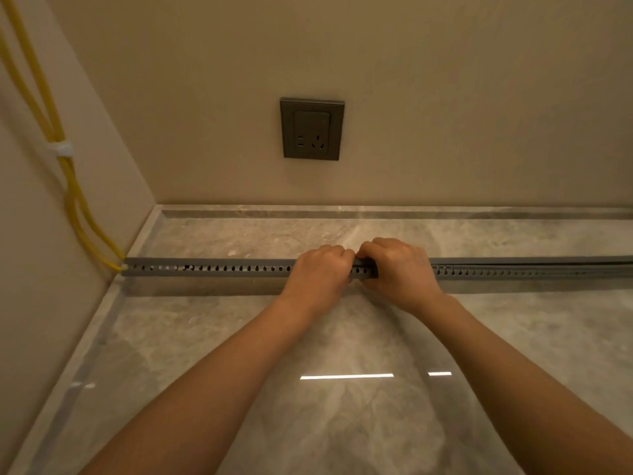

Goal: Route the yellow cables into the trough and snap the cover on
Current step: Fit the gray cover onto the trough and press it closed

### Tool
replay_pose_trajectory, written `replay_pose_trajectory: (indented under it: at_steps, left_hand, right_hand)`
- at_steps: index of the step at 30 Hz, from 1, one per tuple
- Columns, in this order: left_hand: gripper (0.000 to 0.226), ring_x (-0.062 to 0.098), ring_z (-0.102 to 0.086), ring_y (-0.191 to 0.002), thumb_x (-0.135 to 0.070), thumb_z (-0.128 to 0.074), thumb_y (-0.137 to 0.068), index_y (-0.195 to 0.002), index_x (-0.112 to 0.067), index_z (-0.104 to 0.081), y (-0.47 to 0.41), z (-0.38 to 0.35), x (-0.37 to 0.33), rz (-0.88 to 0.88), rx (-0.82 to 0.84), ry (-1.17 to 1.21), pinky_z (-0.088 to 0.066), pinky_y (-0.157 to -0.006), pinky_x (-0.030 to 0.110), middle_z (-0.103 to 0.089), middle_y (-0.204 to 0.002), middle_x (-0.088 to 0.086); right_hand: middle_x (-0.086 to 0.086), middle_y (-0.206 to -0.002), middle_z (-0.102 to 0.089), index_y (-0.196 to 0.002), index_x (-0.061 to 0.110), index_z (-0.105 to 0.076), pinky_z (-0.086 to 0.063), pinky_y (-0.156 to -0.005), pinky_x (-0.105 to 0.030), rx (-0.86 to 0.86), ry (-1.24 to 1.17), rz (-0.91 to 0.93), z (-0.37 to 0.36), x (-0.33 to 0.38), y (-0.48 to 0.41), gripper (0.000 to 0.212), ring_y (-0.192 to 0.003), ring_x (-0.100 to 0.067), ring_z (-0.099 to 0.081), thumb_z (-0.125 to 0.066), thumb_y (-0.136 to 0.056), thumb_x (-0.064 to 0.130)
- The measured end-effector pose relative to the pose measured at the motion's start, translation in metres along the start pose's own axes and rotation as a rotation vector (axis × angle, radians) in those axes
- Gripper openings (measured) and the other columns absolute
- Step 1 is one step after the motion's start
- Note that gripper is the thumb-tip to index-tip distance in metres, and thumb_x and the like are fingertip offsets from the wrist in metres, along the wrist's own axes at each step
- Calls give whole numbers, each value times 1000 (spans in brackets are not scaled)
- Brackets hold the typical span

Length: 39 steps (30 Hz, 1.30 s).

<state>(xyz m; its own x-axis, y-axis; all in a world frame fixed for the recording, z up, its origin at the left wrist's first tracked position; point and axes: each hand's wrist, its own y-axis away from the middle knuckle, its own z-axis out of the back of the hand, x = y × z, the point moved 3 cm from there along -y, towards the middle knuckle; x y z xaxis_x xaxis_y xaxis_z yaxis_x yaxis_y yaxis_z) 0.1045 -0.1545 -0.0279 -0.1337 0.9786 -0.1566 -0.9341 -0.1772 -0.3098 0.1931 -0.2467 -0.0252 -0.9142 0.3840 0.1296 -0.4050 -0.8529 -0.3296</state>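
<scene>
A long grey slotted trough (212, 269) lies across the marble floor from the left wall to the right edge of view. Its flat grey cover (205, 261) sits along the top on the left stretch. Two yellow cables (73, 197) run down the left wall, held by a white tie (63, 149), and enter the trough's left end. My left hand (320, 272) has its fingers curled over the cover and trough at the middle. Right beside it, my right hand (399, 270) grips the trough and cover too. To the right the cover (513, 259) looks slightly raised.
A dark wall socket (311, 129) is on the back wall above the trough. A grey stone skirting (376, 212) runs along the wall base. Glossy marble floor (342, 389) spreads in front, with light reflections.
</scene>
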Motion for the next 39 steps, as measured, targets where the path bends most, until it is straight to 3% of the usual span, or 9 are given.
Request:
replay_pose_trajectory:
  at_steps: [8,11,17,23,27,33,39]
  left_hand:
    - [15,22,-57,-89,-22,-53,-90,-102,-13,-56,-6,2,6,-38,46,20,-43,-68,32,-62,-98,4]
    - [21,22,-57,-93,-26,-56,-89,-105,-13,-55,-8,1,8,-57,67,14,-43,-69,33,-62,-102,4]
    - [25,22,-58,-92,-29,-57,-89,-107,-13,-56,-6,0,10,-63,45,13,-39,-67,31,-63,-101,3]
    - [24,22,-60,-89,-31,-57,-88,-104,-13,-59,-6,0,10,-60,60,-1,-38,-65,31,-66,-97,2]
    - [21,24,-59,-82,-31,-56,-89,-98,-12,-60,-5,0,8,-59,75,-53,-34,-62,31,-65,-88,5]
    - [17,23,-58,-79,-27,-54,-89,-95,-12,-59,-3,0,3,-25,62,-109,-32,-61,31,-65,-86,6]
    - [11,21,-57,-82,-13,-49,-87,-95,-14,-58,-4,-5,-17,9,-23,-122,-32,-58,29,-66,-91,3]
  right_hand:
    - [-2,-89,-64,-100,16,-63,-43,-64,-31,92,-6,-155,-1,-2,5,23,-80,-21,-58,-62,-79,27]
    - [-3,-92,-65,-104,17,-62,-41,-66,-29,140,35,-184,1,-10,11,25,-81,-21,-57,-61,-79,19]
    - [-5,-99,-61,-103,11,-62,-50,-66,-39,82,10,-163,10,-13,18,28,-83,-23,-57,-68,-75,8]
    - [-12,-76,-68,-85,2,-71,-51,-49,-34,-59,27,-50,18,-12,25,30,-66,-29,-63,-83,-58,4]
    - [-6,-62,-65,-76,8,-71,-46,-41,-31,-75,38,-52,19,-14,19,20,-54,-24,-59,-83,-60,8]
    - [-2,-52,-61,-67,11,-70,-33,-43,-21,-75,29,16,22,-19,12,12,-44,-22,-54,-78,-59,8]
    - [-3,-52,-60,-65,11,-68,-44,-41,-28,-56,-2,74,18,-28,8,9,-44,-23,-52,-76,-62,11]
